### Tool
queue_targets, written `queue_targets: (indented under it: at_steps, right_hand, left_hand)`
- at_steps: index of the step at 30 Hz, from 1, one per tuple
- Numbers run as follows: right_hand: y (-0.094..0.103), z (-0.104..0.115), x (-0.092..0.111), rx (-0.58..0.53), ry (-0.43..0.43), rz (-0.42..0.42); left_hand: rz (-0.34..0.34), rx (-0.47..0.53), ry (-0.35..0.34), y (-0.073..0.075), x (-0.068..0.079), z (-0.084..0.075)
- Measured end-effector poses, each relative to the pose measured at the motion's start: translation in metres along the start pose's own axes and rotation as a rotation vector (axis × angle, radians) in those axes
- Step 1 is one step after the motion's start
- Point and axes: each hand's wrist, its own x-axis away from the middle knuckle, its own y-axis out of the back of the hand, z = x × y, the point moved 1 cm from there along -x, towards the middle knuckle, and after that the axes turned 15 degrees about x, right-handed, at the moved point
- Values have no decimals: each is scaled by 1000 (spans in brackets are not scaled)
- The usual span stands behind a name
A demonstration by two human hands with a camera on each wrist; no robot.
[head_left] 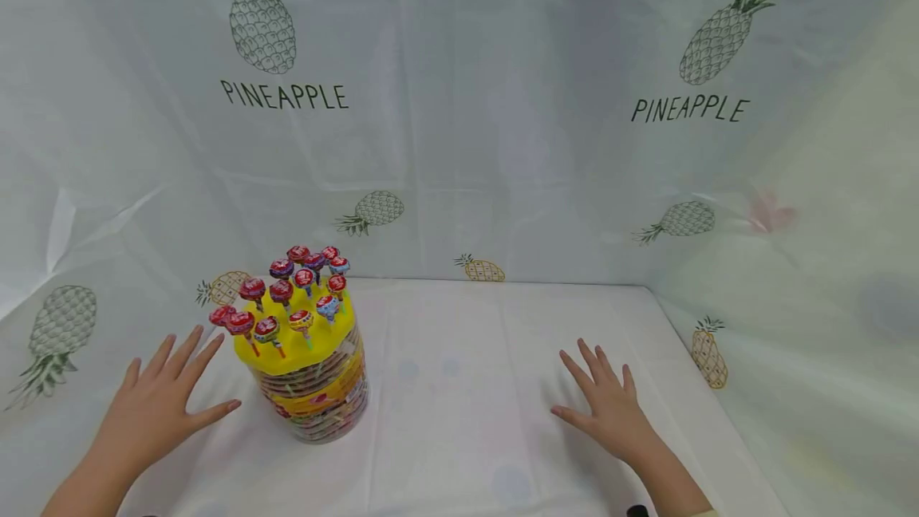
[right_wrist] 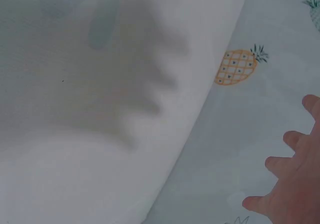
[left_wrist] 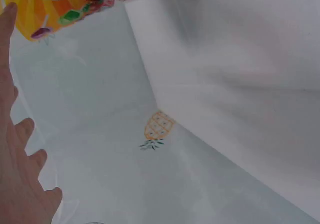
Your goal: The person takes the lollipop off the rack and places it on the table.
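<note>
A clear tub of wrapped lollipops (head_left: 323,397) stands on the left part of the white table, with a yellow top (head_left: 316,349) out of which several lollipops (head_left: 281,291) stick up on their sticks. Just left of the tub hovers my left hand (head_left: 161,401), its fingers spread and holding nothing. In the left wrist view the tub's orange and yellow label (left_wrist: 65,14) shows at the top left, by the thumb. My right hand (head_left: 610,409) is over the right side of the table, fingers spread, also holding nothing, and it casts a shadow on the cloth.
The white-covered table (head_left: 452,453) has its back edge against a hanging sheet (head_left: 488,102) printed with pineapples. The sheet also closes in the left and right sides. A dark round object (head_left: 636,511) shows by the right wrist.
</note>
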Motion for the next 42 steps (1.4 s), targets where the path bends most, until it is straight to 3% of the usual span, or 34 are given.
queue_targets:
  at_steps: [6,8,15,22,28,37,42]
  right_hand:
    - [9,9,-4,-94,27,-38]
    - [12,12,-6,-122,32,-47]
    - [20,22,-11,-165,48,-50]
    - [23,30,-14,-207,100,-65]
    - [22,42,-19,-317,162,-126]
    - [17,82,-40,-690,151,-171]
    - [13,114,-58,-846,231,-185]
  left_hand:
    - [-54,37,-57,7,-10,-10]
    - [-57,95,-54,9,-15,-16]
    - [-10,489,67,15,-34,-43]
    - [37,723,209,15,-40,-58]
    - [6,940,236,10,-44,-67]
    - [-6,975,331,6,-50,-75]
    - [-30,1001,367,0,-50,-77]
